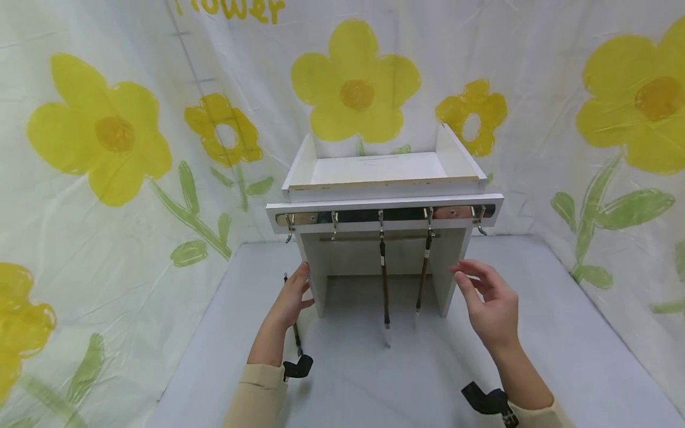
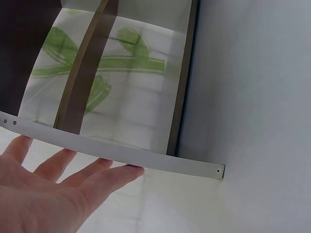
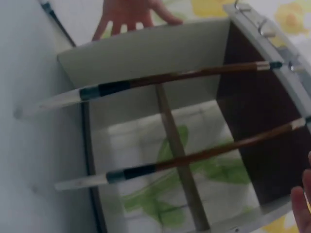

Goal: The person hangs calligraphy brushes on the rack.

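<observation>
A white wooden rack (image 1: 374, 191) stands on the table with a row of metal hooks along its front. One brush (image 1: 384, 279) hangs from the middle hook and another brush (image 1: 423, 276) from the hook to its right. My left hand (image 1: 287, 300) rests spread fingers against the rack's left side panel (image 2: 121, 151). My right hand (image 1: 493, 303) is beside the right side panel (image 1: 448, 267), fingers loosely bent, holding nothing; whether it touches the panel I cannot tell. The right wrist view shows both hanging brushes (image 3: 194, 74) with pale tips.
A third brush (image 1: 297, 339) lies on the pale table (image 1: 385, 392), left of the rack and partly behind my left hand and wrist. The rack has an open tray-like top (image 1: 380, 167). A white sheet (image 1: 225, 35) painted with yellow flowers hangs behind and at both sides.
</observation>
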`<act>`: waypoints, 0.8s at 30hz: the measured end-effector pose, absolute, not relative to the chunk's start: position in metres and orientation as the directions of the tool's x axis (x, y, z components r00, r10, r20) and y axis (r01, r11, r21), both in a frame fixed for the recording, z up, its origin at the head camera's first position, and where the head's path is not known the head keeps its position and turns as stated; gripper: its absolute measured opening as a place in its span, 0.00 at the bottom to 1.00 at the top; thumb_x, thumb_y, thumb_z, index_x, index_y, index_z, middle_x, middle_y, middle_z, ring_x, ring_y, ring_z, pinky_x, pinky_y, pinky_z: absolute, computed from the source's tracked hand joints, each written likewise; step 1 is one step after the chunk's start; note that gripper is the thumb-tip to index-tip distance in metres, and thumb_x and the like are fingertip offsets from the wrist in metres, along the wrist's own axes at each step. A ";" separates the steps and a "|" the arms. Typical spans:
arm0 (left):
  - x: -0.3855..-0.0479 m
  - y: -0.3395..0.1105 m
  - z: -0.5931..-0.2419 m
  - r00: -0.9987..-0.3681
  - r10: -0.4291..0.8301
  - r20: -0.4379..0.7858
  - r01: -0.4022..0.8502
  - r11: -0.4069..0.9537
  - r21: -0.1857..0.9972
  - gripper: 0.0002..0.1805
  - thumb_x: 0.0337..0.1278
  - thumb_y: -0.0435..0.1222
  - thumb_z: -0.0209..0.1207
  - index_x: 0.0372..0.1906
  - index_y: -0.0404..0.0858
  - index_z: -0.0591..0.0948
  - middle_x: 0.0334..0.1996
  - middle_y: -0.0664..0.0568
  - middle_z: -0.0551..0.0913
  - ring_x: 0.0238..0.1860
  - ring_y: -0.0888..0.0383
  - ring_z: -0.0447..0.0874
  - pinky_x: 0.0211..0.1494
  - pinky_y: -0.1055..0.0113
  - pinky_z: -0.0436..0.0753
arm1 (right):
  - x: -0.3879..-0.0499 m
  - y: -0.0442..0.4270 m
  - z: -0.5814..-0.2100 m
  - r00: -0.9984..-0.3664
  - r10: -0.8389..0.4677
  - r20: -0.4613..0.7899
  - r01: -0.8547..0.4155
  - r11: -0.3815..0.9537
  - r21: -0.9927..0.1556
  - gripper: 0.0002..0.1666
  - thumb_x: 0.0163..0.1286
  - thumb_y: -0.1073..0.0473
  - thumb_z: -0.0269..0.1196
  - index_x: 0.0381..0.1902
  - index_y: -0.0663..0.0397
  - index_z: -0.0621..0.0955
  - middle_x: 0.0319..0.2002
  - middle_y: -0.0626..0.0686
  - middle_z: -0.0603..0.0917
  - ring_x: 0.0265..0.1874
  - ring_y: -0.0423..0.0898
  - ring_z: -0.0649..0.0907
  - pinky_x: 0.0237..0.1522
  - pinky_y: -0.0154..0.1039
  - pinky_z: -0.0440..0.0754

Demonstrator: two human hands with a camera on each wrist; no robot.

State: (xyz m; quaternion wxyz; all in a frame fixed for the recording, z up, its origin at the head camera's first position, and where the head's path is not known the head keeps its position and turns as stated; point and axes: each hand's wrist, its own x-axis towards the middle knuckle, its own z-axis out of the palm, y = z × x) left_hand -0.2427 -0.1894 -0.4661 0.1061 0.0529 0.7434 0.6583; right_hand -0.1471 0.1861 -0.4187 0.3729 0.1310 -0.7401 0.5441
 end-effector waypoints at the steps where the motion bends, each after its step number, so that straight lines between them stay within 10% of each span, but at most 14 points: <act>1: -0.243 -0.189 -0.466 -0.972 0.219 -0.086 -0.059 0.128 0.990 0.46 0.71 0.69 0.36 0.82 0.47 0.46 0.83 0.46 0.43 0.80 0.37 0.46 0.70 0.35 0.67 | -0.150 0.189 -0.419 -0.688 0.243 0.684 -0.589 0.365 -0.721 0.18 0.67 0.75 0.64 0.55 0.66 0.82 0.46 0.53 0.87 0.48 0.33 0.84 0.50 0.22 0.80; 8: -0.244 -0.191 -0.469 -0.971 0.225 -0.077 -0.049 0.128 0.991 0.45 0.72 0.68 0.35 0.82 0.47 0.47 0.82 0.46 0.44 0.80 0.37 0.46 0.70 0.35 0.67 | -0.173 0.204 -0.434 -0.690 0.387 0.611 -0.539 0.287 -0.791 0.19 0.70 0.71 0.63 0.58 0.68 0.79 0.40 0.46 0.78 0.44 0.40 0.78 0.47 0.22 0.79; 17: -0.244 -0.190 -0.467 -0.971 0.224 -0.082 -0.057 0.118 0.991 0.46 0.70 0.69 0.36 0.82 0.48 0.47 0.83 0.47 0.44 0.80 0.37 0.46 0.71 0.35 0.66 | -0.195 0.217 -0.450 -0.901 0.260 0.348 -0.323 0.134 -0.937 0.30 0.79 0.51 0.56 0.76 0.45 0.68 0.72 0.54 0.72 0.62 0.32 0.77 0.57 0.21 0.76; 24: -0.243 -0.189 -0.465 -0.971 0.213 -0.104 -0.080 0.121 0.990 0.47 0.70 0.69 0.37 0.83 0.47 0.46 0.83 0.45 0.43 0.80 0.37 0.46 0.71 0.35 0.66 | -0.200 0.219 -0.460 -0.954 0.216 0.207 -0.187 0.110 -0.976 0.38 0.78 0.44 0.56 0.78 0.51 0.63 0.76 0.58 0.65 0.60 0.28 0.76 0.52 0.21 0.78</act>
